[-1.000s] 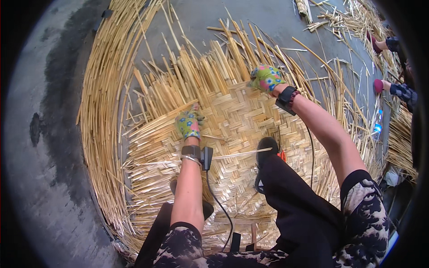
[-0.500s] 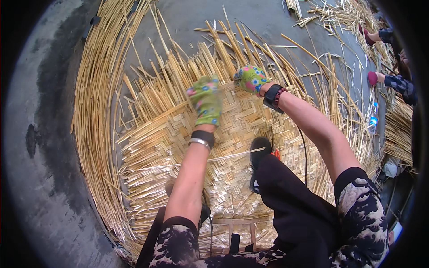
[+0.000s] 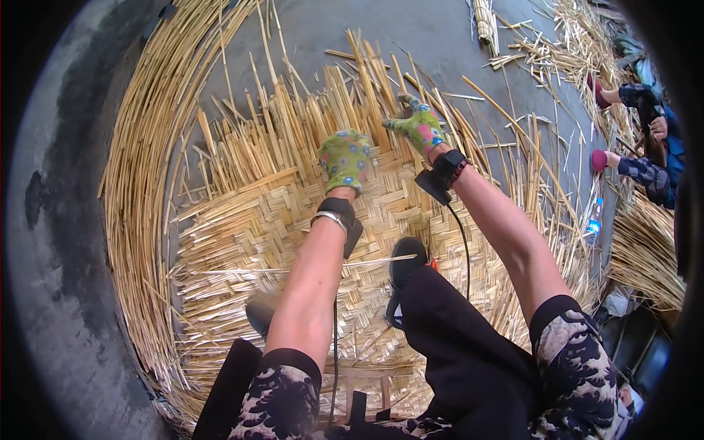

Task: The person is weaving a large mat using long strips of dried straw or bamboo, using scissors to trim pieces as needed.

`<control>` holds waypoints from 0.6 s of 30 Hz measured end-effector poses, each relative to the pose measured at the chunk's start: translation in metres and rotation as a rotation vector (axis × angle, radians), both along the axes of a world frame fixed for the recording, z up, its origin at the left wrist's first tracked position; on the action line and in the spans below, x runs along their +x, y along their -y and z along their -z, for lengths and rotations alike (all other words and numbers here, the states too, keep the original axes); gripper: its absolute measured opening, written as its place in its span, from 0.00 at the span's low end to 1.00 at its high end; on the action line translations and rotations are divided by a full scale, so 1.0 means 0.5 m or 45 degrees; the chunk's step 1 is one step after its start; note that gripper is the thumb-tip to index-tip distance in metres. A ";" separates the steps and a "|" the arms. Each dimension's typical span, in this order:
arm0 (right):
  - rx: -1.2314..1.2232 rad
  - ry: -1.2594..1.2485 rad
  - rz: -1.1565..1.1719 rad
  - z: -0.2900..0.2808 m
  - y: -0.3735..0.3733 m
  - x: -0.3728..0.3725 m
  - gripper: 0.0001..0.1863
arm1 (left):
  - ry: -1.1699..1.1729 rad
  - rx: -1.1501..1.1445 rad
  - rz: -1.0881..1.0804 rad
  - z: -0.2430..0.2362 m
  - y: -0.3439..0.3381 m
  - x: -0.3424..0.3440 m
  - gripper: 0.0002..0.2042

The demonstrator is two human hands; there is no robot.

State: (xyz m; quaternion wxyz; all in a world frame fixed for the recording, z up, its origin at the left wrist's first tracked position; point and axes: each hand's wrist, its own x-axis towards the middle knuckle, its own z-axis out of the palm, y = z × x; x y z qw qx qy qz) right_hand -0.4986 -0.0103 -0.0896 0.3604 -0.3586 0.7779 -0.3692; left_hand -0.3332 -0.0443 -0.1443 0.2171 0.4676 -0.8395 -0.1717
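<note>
My left hand [image 3: 344, 159], in a green floral glove, is curled at the edge of a woven reed mat [image 3: 222, 240]; its fingertips are hidden. Upright-pointing loose reed strips [image 3: 297, 132] fan out from that edge. To the right, my right hand [image 3: 417, 129], in a matching glove, has its fingers spread over the strips. A black shoe [image 3: 405, 260] of mine rests on the mat, with a small orange object partly showing beside it.
A long reed pile [image 3: 139, 183] curves along the left. At the right sit co-workers, seen as legs, red shoes and a hand [image 3: 658, 127], among scattered reeds, another bundle [image 3: 638, 249] and a plastic bottle [image 3: 594, 221]. Grey concrete floor [image 3: 433, 33] shows beyond the mat.
My left hand has moved up and rightward along the strips, nearer my right hand. My right hand's fingers have spread from a curled shape. The co-worker's hand shows more.
</note>
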 end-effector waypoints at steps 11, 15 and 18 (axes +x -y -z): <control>0.039 0.165 0.045 0.012 0.003 -0.026 0.28 | -0.029 0.467 -0.075 -0.106 0.017 0.003 0.13; -0.183 0.547 0.049 -0.018 -0.001 0.006 0.17 | -0.020 0.497 -0.109 -0.109 0.021 0.006 0.12; -0.024 0.625 -0.262 -0.018 0.014 -0.014 0.12 | -0.051 0.524 -0.100 -0.121 0.020 0.008 0.11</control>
